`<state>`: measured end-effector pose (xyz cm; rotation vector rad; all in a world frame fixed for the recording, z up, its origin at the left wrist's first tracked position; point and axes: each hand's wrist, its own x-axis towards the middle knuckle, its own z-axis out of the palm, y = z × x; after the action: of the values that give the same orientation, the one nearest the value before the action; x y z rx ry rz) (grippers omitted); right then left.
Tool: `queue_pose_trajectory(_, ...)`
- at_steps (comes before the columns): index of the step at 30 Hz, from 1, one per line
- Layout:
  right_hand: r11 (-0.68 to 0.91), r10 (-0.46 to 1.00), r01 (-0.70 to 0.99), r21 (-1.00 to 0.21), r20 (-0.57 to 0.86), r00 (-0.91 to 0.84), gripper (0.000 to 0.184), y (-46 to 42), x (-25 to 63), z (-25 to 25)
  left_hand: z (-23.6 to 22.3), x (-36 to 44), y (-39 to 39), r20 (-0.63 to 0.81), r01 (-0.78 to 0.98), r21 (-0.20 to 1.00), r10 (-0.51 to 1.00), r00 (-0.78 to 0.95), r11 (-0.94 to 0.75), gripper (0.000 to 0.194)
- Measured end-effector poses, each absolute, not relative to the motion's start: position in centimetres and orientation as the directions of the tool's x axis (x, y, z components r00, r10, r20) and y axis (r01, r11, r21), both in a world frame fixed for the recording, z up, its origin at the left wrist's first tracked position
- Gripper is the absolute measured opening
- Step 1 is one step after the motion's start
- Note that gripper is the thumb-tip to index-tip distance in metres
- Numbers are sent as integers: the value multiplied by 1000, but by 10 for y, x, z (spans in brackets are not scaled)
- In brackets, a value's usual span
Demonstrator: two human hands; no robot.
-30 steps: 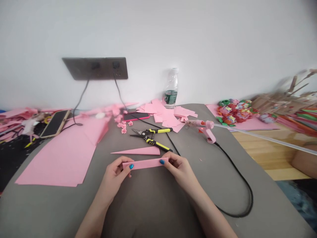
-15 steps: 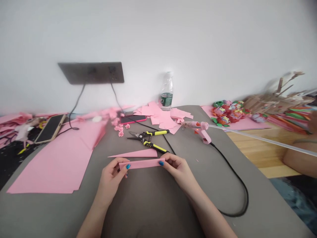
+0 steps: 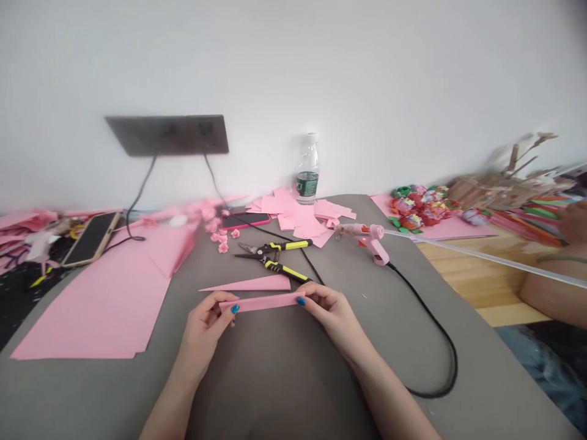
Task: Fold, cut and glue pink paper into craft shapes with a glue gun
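Both my hands hold a narrow strip of pink paper level above the grey work surface. My left hand pinches its left end, and my right hand pinches its right end. Just beyond the strip lies a long pink paper triangle, which my hands do not touch. Yellow-and-black-handled snips rest a little farther on, with the blades pointing left.
A pink glue gun with a long glue stick lies right, its black cord looping forward. Pink sheets spread left. Beyond are small paper roses, pink paper squares, a phone and a bottle. Another person's arm shows right.
The whole scene has shifted slightly left and down in view. My hands still hold the strip. The other person's hand has risen at the right edge.
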<state>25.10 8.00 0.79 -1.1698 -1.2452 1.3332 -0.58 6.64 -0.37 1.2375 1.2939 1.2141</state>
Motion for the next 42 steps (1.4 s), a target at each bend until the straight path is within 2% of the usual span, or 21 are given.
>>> queue_pose_trajectory(11,-53,994,-58,-997,-47,-100,41,78,253,7,0,-7,65,23,71,997,1000,-19,-22,28)
queue_pose_trajectory(20,-29,993,28,-999,-32,-110,47,77,245,5,-5,-9,64,-4,102,995,999,-47,8,32)
queue_pose_trajectory(33,-61,993,1,-998,-60,-97,44,76,245,5,-1,-6,63,31,132,991,999,-23,-28,21)
queue_pose_trajectory(42,-79,993,-15,-997,-78,-91,45,76,246,4,-3,-7,63,19,107,994,999,-26,-16,23)
